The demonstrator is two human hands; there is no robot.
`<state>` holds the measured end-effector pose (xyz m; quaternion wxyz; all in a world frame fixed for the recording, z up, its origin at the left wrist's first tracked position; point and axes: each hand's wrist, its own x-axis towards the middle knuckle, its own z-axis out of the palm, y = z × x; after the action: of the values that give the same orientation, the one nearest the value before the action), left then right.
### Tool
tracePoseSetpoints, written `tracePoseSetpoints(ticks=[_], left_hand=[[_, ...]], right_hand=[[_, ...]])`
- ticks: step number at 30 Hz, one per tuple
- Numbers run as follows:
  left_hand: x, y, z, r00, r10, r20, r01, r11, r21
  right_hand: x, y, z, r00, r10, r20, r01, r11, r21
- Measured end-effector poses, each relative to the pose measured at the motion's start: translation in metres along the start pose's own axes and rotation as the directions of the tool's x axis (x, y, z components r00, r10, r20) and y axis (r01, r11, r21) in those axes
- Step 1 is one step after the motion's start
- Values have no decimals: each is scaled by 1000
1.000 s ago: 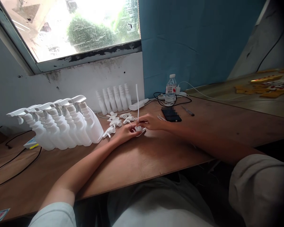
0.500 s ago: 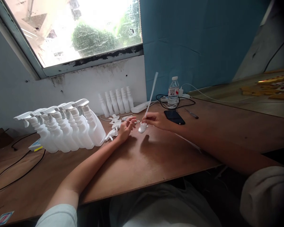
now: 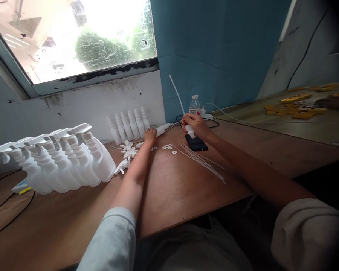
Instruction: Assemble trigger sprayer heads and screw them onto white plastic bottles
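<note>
My right hand is raised above the black phone, closed around a white spray head whose thin dip tube points up and to the left. Stretched out to the back of the table, my left hand is at the foot of the rightmost slim white bottle. Its fingers look apart; whether they touch the bottle I cannot tell. Loose white spray heads lie just left of that forearm. Small white washers and several thin white tubes lie between my arms.
Large white spray bottles stand in a row at left. Behind the phone are a water bottle and black cable. A white power strip lies along the wall. Yellow pieces sit on another surface at right.
My left hand has left the spray head and reached forward to the slim bottles. My right hand has lifted the spray head away, tilting its tube leftward. The view has turned right, uncovering washers and tubes.
</note>
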<state>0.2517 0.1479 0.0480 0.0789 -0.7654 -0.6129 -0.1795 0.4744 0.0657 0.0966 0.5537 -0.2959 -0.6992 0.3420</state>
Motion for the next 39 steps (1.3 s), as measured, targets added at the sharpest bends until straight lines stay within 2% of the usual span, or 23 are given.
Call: tracePoseSetpoints(ticks=[4,6,8,11,13,17,22,24,28,35,39], left_hand=[[-11,0,-19,1000,23,-17,-22,998,57],[-26,-8,-36,997,32,-74,-26,997,76],[-42,-21,-56,988,24,-151,-12,997,82],[-60,-48,-82,952,-20,-306,32,999,34],[-62,-66,-92,920,-80,-384,74,997,-30],[-57,-90,-88,888,-211,-408,188,977,-98],[-57,-101,-73,888,-253,-384,223,967,-122],[-58,-103,-71,890,-250,-382,218,968,-126],[-58,-105,-72,892,-223,-393,184,974,-134],[-55,-95,-74,896,-180,-405,131,981,-146],[-53,-90,-77,901,-165,-402,113,982,-151]], right_hand=[[5,-6,-14,980,179,-81,-192,963,-191],[5,-14,-26,974,184,-128,-209,953,-221],[5,-22,-42,973,161,-163,-190,965,-183],[4,-28,-71,979,192,-68,-198,976,-92],[3,-26,-88,983,181,16,-181,983,-22],[1,-18,-106,984,152,97,-159,985,62],[3,-16,-105,953,299,43,-299,954,-10],[3,-16,-103,948,314,47,-313,949,-27],[3,-14,-99,946,312,93,-310,950,-31],[-2,-22,-85,925,370,82,-364,928,-78],[-4,-22,-89,933,296,206,-287,955,-70]])
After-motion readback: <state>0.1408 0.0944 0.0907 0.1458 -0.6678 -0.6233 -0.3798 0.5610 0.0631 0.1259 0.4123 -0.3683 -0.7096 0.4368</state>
